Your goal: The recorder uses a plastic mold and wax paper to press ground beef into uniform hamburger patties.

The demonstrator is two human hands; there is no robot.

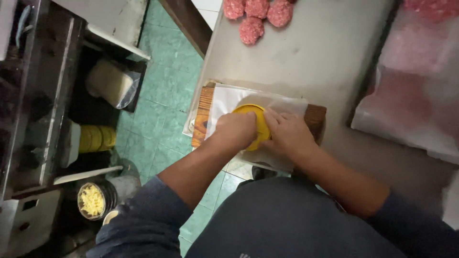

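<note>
Green floor tiles [165, 91] run between a dark shelf unit on the left and a grey metal desk [330, 57] on the right. Low on the shelf side stands a round tub [92, 200] filled with yellow shredded stuff, possibly cheese, though the view there is dim. Above it lies a stack of yellow discs [97, 138], and higher up a pale block in a clear bag [111, 83]. At the far edge of the desk sit four raw meat balls [256, 16]. On the right lies a large plastic-wrapped tray [411, 81] with pink meat inside, blurred.

Near the desk's front edge a wooden board [203, 117] lies under a sheet of white paper [229, 98]. On the paper sits a round yellow press [256, 125], a flat plastic disc with a raised rim, bright and smooth. The left hand [235, 130] lies over its left side with fingers curled down on it. The right hand [288, 135] covers its right side, fingers pressed together and flat against the rim. Both grips bear on the press from above, so only its far arc and a strip between the hands show.
</note>
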